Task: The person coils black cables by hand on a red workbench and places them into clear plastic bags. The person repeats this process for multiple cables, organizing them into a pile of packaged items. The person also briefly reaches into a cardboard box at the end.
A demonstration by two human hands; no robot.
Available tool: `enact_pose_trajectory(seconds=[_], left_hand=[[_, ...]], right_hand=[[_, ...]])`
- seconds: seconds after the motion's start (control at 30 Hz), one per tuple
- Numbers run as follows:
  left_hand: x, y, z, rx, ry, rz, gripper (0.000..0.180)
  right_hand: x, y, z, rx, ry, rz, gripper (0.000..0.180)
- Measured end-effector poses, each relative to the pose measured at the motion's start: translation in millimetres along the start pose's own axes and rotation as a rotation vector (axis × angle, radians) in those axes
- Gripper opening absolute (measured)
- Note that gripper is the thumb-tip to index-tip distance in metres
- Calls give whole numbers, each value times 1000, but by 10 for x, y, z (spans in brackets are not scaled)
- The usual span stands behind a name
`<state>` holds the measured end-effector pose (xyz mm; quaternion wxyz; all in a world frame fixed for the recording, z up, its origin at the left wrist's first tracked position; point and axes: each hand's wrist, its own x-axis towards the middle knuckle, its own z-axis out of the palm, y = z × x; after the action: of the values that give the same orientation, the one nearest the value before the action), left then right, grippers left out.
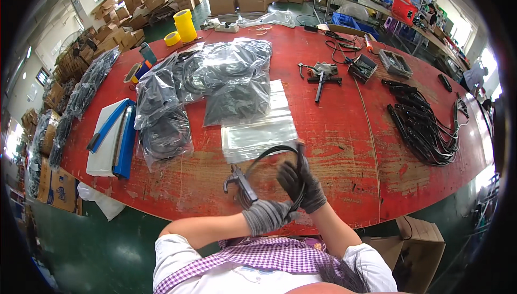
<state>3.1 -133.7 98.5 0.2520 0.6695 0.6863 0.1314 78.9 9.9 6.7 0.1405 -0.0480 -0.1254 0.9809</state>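
A loop of black cable (272,150) is between my two hands, above the near edge of the table. My right hand (306,183), in a dark grey glove, grips one side of the loop, with the cable's end standing up past its fingers. My left hand (267,216), in a grey glove, closes on the lower part of the coil. A dark hooked, handle-like piece (240,183) hangs on the loop's left side, slightly blurred. Just beyond the loop lies a stack of clear plastic bags (259,139).
Bagged black cables (229,70) lie ahead. A blue-and-white paper cutter (113,139) sits left. Black cables with handles (420,124) are piled right. Beyond are a tool with a black T-shaped handle (321,80), a box of small parts (363,68) and yellow tape rolls (185,26).
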Motion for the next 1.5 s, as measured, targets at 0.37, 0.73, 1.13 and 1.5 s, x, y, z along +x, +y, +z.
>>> enact_pose_trajectory(seconds=[0.37, 0.73, 1.13, 1.5], left_hand=[[-231, -424, 828, 48, 261, -222, 41], [-274, -1128, 1001, 88, 526, -708, 95], [-256, -1171, 845, 123, 413, -735, 87], [-463, -1163, 997, 103, 639, -521, 72]], right_hand=[[-347, 376, -583, -2567, 399, -149, 66], [1, 625, -745, -2619, 252, -297, 56], [-175, 624, -696, -2580, 256, -188, 56], [1126, -1194, -833, -2062, 602, -424, 41]])
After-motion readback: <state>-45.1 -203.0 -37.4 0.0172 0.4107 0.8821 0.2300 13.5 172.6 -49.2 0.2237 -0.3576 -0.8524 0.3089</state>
